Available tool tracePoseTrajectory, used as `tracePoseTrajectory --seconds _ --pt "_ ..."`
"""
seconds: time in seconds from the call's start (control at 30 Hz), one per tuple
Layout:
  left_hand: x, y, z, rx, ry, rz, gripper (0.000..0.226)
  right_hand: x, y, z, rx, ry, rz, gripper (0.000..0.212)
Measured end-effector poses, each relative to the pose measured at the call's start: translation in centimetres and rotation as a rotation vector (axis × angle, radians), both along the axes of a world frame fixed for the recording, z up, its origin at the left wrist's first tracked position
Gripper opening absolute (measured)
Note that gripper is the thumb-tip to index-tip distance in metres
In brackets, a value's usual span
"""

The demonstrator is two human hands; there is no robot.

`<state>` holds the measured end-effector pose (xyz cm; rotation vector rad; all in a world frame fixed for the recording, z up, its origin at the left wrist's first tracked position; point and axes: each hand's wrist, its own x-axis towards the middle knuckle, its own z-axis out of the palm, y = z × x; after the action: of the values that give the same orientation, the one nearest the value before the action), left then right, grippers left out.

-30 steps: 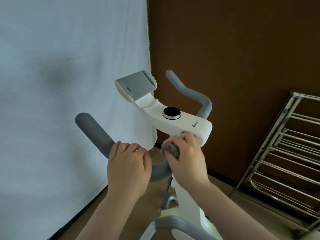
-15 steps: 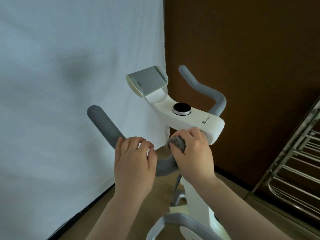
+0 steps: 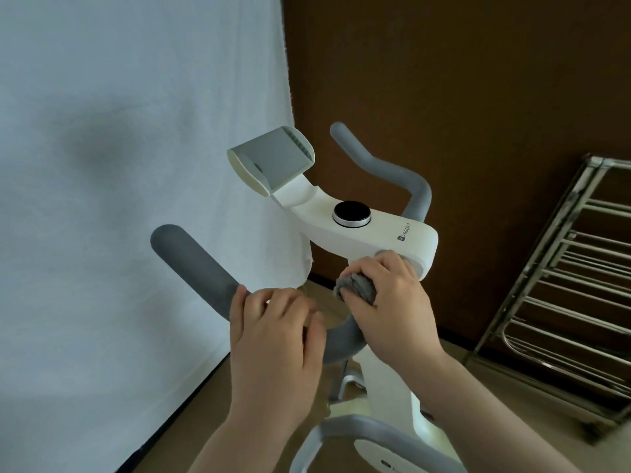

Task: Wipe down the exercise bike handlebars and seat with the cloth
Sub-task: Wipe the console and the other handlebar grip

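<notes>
Two hands sit at the bend of the grey handlebar [image 3: 205, 268]: my left hand [image 3: 273, 339] curls over it, my right hand [image 3: 389, 308] grips the bunched cloth [image 3: 356, 285] by the stem. From there the bar's long axis runs toward the frame's upper left.

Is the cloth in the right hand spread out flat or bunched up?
Bunched up. The grey cloth shows as a small wad gripped by the right hand, pressed near the handlebar joint.

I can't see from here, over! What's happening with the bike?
Left hand grips grey foam handlebar. Right hand holds bunched grey cloth against it. Nothing blocking.
</notes>
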<state>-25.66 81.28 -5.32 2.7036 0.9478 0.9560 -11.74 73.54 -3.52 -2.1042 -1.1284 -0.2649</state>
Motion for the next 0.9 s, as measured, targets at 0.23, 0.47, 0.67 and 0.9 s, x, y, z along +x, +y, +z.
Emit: tracePoseTrajectory --seconds 0.23,0.47,0.67,0.9 --pt "0.1 2.1 1.2 0.044 0.063 -0.094 0.038 -2.9 -0.2 0.4 -0.041 -0.1 0.06 0.016" --pt "-0.3 2.2 1.0 0.029 0.035 -0.121 0.043 -2.0 -0.6 -0.8 0.078 -0.033 -0.007 0.015" --pt "-0.4 1.1 0.3 -0.004 -0.028 -0.052 0.044 -1.4 -0.7 -0.7 0.086 -0.037 -0.052 0.019" --pt "-0.6 0.2 -0.1 -0.005 -0.036 -0.013 0.048 -1.7 -1.1 -0.5 0.041 -0.043 0.023 0.017"
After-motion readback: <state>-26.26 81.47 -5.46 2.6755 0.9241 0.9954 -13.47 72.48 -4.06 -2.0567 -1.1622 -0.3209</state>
